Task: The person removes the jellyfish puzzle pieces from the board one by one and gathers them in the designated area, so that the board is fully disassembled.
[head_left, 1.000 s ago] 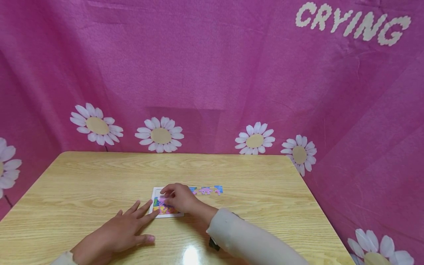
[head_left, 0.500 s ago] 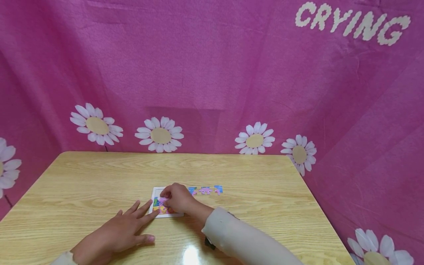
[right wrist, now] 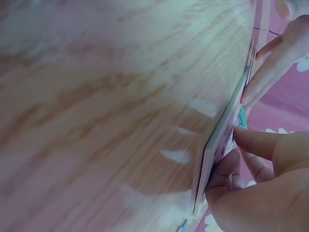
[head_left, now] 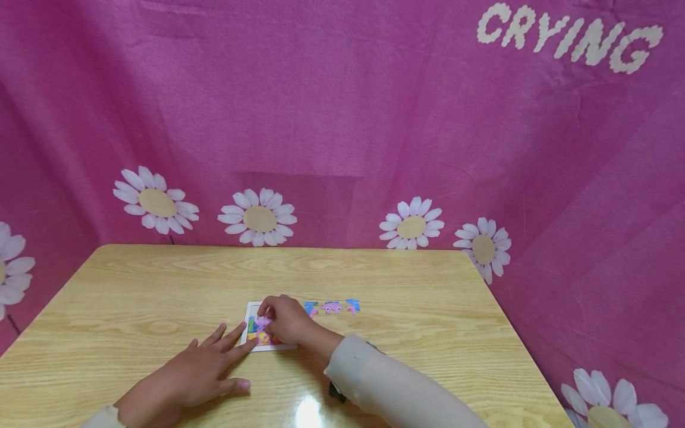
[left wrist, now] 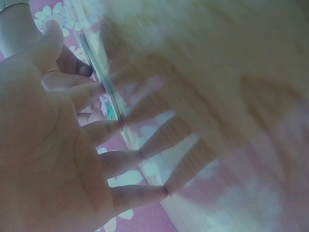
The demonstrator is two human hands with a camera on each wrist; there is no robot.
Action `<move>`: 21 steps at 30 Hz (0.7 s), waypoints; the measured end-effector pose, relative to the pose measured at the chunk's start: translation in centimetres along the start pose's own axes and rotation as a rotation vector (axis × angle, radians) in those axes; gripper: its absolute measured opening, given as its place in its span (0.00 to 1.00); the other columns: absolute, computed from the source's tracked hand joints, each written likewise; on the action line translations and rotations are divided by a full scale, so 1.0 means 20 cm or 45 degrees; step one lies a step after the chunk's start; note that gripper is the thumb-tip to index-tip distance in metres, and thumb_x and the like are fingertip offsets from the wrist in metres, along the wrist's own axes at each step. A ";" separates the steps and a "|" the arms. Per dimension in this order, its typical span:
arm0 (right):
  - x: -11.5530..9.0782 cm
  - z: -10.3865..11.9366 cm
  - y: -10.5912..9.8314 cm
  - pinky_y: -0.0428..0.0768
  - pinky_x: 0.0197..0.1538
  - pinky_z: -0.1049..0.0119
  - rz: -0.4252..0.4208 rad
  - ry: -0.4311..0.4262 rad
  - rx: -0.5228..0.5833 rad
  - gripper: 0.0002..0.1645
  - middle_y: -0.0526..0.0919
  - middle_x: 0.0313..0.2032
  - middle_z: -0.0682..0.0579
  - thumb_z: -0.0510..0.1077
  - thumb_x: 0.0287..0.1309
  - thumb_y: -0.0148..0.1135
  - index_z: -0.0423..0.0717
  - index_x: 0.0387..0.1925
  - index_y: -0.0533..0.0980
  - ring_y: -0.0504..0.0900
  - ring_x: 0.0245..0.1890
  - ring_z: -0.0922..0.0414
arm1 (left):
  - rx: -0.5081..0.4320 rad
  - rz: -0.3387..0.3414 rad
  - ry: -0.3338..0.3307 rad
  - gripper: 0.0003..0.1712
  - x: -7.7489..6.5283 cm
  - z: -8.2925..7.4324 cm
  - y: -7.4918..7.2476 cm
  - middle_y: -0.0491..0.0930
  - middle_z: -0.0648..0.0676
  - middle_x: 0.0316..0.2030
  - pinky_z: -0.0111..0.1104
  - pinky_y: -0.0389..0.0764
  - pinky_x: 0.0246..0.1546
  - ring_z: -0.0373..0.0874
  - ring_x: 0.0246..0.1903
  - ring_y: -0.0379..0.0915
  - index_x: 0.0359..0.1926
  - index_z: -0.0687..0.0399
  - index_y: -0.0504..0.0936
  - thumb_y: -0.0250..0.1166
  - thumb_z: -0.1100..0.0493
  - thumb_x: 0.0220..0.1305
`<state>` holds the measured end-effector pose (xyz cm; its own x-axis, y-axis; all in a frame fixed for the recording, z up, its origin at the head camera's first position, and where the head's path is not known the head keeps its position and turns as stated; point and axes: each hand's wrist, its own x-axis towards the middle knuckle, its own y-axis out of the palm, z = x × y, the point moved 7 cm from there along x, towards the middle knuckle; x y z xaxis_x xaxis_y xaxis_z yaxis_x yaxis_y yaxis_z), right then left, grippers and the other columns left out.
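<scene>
A small white-framed jigsaw puzzle (head_left: pixel 248 312) lies on the table, its lower part filled with yellow, pink and green picture pieces. My left hand (head_left: pixel 198 370) is spread flat, fingertips resting on the frame's left edge and lower corner. Over the puzzle, my right hand (head_left: pixel 291 320) has thumb and index finger bent toward each other, pinching a pink puzzle piece (head_left: pixel 262 321); the fingers partly hide it. The right wrist view shows the thumb and curled fingers of this hand (right wrist: pixel 263 179) right at the puzzle's raised edge (right wrist: pixel 207 154).
Right of the frame lie three loose pieces: a blue-and-pink one (head_left: pixel 311 308), a pink one with eyes (head_left: pixel 332 307) and another blue-and-pink one (head_left: pixel 353 305). The wooden table (head_left: pixel 417 333) meets a pink flowered curtain (head_left: pixel 321 119) at the back.
My right hand and forearm have shifted slightly left over the puzzle, still pinching at the same spot. The left hand and the loose pieces have not moved.
</scene>
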<state>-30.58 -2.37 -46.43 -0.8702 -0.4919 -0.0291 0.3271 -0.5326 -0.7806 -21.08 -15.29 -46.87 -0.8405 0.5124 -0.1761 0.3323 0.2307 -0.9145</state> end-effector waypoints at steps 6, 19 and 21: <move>0.00 0.01 -0.02 0.74 0.41 0.73 -0.010 -0.015 0.070 0.12 0.77 0.32 0.57 0.31 0.56 0.73 0.48 0.36 0.80 0.72 0.33 0.65 | 0.017 -0.012 0.009 0.48 0.00 0.00 0.00 0.55 0.60 0.80 0.80 0.58 0.56 0.74 0.75 0.49 0.77 0.43 0.68 0.60 0.25 0.63; 0.00 0.02 0.02 0.75 0.36 0.74 -0.017 0.004 0.188 0.07 0.84 0.29 0.58 0.33 0.63 0.69 0.49 0.35 0.81 0.75 0.29 0.68 | 0.025 -0.036 0.012 0.49 0.00 0.00 0.00 0.55 0.59 0.80 0.80 0.59 0.55 0.75 0.75 0.50 0.77 0.43 0.68 0.61 0.24 0.62; 0.00 0.02 0.02 0.74 0.36 0.74 -0.021 -0.004 0.176 0.07 0.82 0.28 0.59 0.33 0.63 0.68 0.48 0.34 0.82 0.74 0.29 0.68 | 0.025 -0.040 0.014 0.49 0.00 0.00 0.00 0.55 0.59 0.80 0.80 0.60 0.55 0.75 0.74 0.51 0.77 0.43 0.68 0.61 0.25 0.62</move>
<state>-30.32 -2.86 -46.44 -0.8747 -0.4845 -0.0148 0.3607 -0.6300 -0.6878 -21.07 -15.28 -46.84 -0.8455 0.5144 -0.1431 0.2971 0.2306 -0.9266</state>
